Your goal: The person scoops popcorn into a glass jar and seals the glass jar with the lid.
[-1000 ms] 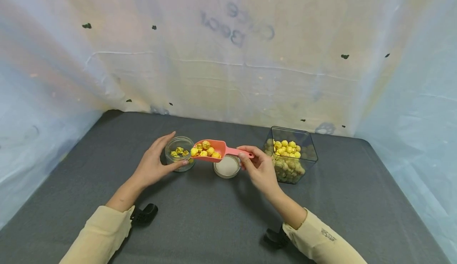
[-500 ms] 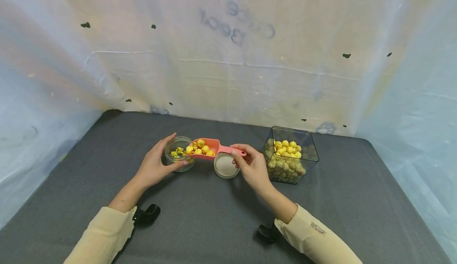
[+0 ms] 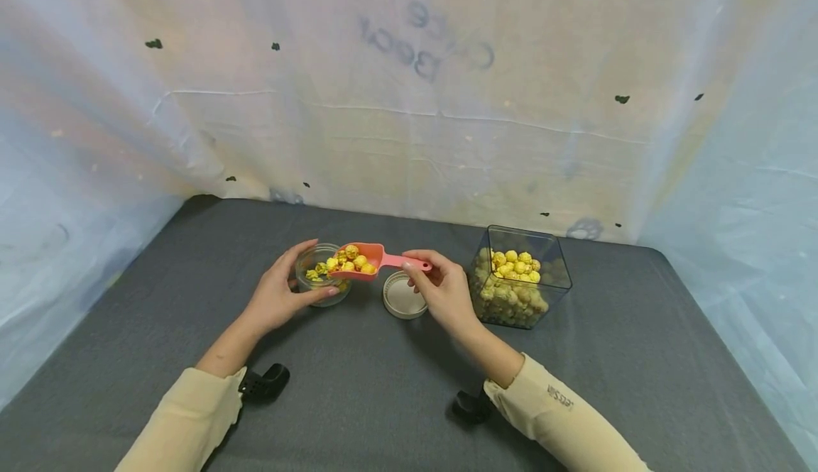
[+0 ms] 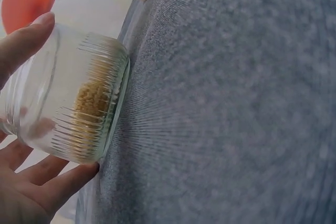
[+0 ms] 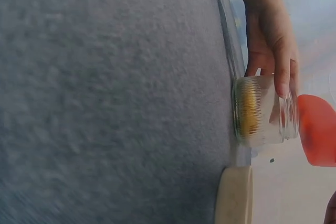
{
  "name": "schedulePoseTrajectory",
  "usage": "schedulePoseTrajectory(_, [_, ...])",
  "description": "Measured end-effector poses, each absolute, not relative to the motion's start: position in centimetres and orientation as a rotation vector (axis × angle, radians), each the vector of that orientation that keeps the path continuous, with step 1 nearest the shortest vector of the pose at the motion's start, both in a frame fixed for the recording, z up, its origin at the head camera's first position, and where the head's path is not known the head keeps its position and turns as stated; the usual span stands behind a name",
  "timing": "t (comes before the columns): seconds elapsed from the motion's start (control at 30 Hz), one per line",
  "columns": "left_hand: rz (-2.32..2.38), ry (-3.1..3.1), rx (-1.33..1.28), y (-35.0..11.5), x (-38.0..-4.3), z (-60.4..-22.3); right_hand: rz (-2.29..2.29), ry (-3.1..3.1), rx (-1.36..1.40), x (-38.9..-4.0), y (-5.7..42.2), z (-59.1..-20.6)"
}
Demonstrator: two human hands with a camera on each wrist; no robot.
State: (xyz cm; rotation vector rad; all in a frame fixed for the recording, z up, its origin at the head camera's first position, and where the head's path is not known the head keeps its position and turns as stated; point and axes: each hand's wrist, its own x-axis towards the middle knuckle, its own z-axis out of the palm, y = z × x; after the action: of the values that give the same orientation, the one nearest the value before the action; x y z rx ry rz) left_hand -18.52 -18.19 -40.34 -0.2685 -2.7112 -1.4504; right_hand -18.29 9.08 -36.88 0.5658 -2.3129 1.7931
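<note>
Step in hand, by my reading: filling a clear, ribbed glass jar (image 4: 67,61) by the scoopful. Jar upright on the dark grey, fabric-topped bench (image 3: 358,394); low layer of yellow popcorn pieces (image 4: 92,100) inside, most of its depth unfilled.

Coral-pink plastic scoop (image 3: 385,260) comes in from the jar's right, lip over the jar's mouth, bowl loaded with round yellow popcorn balls (image 3: 360,262). Load not yet tipped out. Cannot tell whether lip and rim touch.

Next move seems to call for a little more reach across the mouth, then lifting the handle end so the load slides in. Slow tilt advised: balls look round enough to roll over the rim.

Hands. Left hand (image 3: 277,287) spread wide in a C about the jar, thumb on the near side, fingers on the far side, one fingertip down by the base; steadying grip, I judge. Right hand (image 3: 450,294), right of the jar, pinches the scoop's handle near its end between thumb and fingers.

Round, shallow cream lid (image 3: 404,302) just right of the jar, inner face up, apart from it. Farther right, well apart: square, smoky transparent container (image 3: 551,250), partly filled with similar popcorn.
</note>
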Motion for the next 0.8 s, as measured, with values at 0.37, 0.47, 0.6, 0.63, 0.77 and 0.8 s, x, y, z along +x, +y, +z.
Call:
schedulePoseTrajectory(0.37, [-1.519,-2.700,-0.278,-18.3,-18.9,-40.3,1.704,-2.363,0.624,-17.5,8.3,-33.3])
schedulePoseTrajectory(0.47, [-1.520,-2.702,-0.278,-18.3,-18.9,-40.3,1.678,-2.384,0.643,-17.0,8.1,-32.2])
schedulePoseTrajectory(0.6, [-1.522,-2.707,-0.266,-18.4,-18.8,-40.3,1.657,-2.414,0.641,-17.2,8.1,-32.2])
schedulePoseTrajectory(0.63, [-1.524,-2.709,-0.262,-18.4,-18.8,-40.4,1.653,-2.419,0.640,-17.4,8.2,-32.4])
schedulePoseTrajectory(0.77, [-1.531,-2.716,-0.247,-18.3,-18.7,-40.4,1.653,-2.416,0.644,-18.6,8.4,-33.9])
schedulePoseTrajectory(0.8, [-1.533,-2.716,-0.245,-18.3,-18.7,-40.4,1.654,-2.414,0.646,-18.9,8.4,-34.3])
